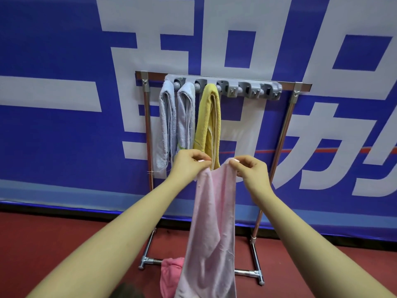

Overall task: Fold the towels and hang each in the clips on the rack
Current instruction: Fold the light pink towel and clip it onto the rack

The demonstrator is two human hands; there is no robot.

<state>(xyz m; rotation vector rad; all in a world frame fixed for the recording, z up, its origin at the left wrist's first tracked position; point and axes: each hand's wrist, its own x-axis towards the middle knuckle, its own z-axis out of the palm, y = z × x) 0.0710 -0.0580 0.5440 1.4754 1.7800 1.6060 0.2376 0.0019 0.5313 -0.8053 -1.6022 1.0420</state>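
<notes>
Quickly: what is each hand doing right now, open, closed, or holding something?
Left hand: closed, pinching one top corner of the long pale pink terry towel.
Right hand: closed, pinching the other top corner of the same towel.

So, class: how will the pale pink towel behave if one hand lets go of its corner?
The pale pink towel, pinched by the left hand and right hand, sags between them, so it is probably floppy. The released side would likely drop. It looks light.
</notes>
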